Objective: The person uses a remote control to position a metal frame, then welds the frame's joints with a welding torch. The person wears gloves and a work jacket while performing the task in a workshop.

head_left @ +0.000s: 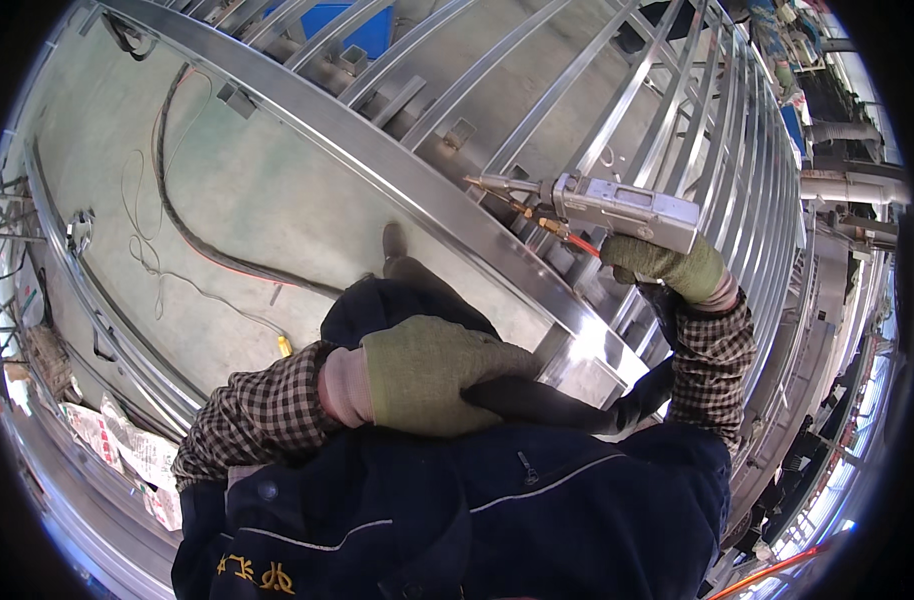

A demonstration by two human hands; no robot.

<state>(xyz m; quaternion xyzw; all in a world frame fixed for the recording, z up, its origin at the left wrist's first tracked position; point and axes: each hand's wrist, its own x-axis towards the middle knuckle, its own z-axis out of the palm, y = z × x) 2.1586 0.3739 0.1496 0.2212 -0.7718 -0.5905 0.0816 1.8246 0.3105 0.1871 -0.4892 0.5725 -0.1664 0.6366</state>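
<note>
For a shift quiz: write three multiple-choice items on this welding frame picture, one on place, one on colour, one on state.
1. Where does the tip of the welding gun point?
A. at the metal frame
B. at the floor cable
C. at the jacket

2. What colour are the gloves?
A. blue
B. olive green
C. white

3. What is the left hand doing?
A. hanging open
B. gripping a black hose
C. resting on the floor

Answers:
1 A, the nozzle lies against a silver rail.
2 B, both gloves are dull green knit.
3 B, its fingers wrap round the dark hose, while the right hand holds the gun.
</note>
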